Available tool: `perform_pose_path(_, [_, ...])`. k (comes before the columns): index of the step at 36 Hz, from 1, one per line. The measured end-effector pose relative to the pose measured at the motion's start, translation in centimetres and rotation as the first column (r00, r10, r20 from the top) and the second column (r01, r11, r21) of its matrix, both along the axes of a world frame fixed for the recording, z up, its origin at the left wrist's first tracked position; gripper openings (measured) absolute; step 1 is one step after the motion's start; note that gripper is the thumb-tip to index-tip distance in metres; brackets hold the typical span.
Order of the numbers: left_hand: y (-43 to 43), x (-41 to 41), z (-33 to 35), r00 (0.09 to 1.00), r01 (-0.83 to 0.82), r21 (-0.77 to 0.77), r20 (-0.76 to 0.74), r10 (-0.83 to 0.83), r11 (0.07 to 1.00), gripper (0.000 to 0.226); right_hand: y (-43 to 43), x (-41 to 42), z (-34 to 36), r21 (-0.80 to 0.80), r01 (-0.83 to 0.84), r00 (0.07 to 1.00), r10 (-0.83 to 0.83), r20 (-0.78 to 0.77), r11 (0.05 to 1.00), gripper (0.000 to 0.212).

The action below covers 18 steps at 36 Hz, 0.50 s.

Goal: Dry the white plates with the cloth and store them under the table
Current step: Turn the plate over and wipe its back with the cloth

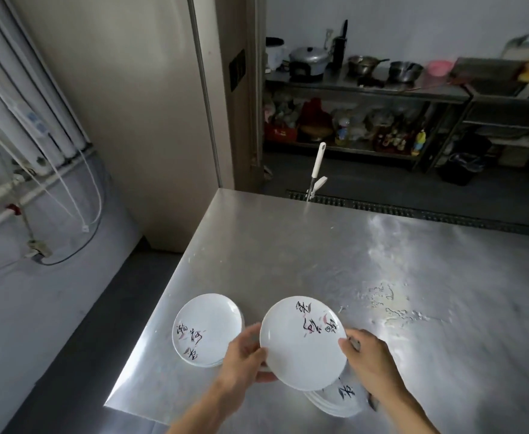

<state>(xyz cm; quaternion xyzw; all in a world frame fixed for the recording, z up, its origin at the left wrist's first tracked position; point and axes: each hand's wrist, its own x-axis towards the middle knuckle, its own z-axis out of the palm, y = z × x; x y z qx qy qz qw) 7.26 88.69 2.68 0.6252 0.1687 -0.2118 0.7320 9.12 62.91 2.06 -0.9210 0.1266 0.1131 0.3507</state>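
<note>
A white plate (297, 343) with black and red brush marks is held over the steel table (288, 252). My left hand (244, 355) grips its left rim, thumb on top. My right hand (369, 355) holds its right rim, and something grey shows under the fingers; I cannot tell if it is the cloth. Under the held plate lies a stack of white plates (335, 402), mostly hidden. A second stack of white plates (205, 330) sits to the left near the table's corner.
Water or white residue (391, 302) marks the table to the right. A white handle (318, 162) sticks up beyond the far edge. Shelves with pots and jars (366, 98) line the back wall. The table's left edge drops to the dark floor (85, 339).
</note>
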Motion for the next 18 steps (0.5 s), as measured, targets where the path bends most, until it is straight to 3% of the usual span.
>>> perform_pose_path(4, [-1.9,0.9,-1.9,0.996,0.079,0.04,-0.049,-0.077,0.996,0.049,-1.9,-0.6,-1.5,-0.068,0.045,0.997,-0.049,-0.063,0.997,0.021])
perform_pose_path(7, [-3.1,1.5,-3.0,0.994,0.079,0.09,-0.088,-0.071,0.993,0.049,-2.7,-0.8,-2.1,-0.035,0.072,0.992,-0.075,-0.1,0.997,0.007])
perform_pose_path(10, [-4.0,2.0,-3.2,0.994,0.072,0.12,-0.087,-0.062,0.99,0.053,-3.4,-1.0,-2.2,-0.013,0.096,0.99,-0.097,-0.106,0.995,0.03])
perform_pose_path(18, [-5.3,2.1,-3.6,0.987,0.141,0.188,-0.101,-0.124,0.972,0.054,-5.0,-1.2,-2.2,-0.021,0.09,0.99,-0.092,-0.11,0.996,0.029])
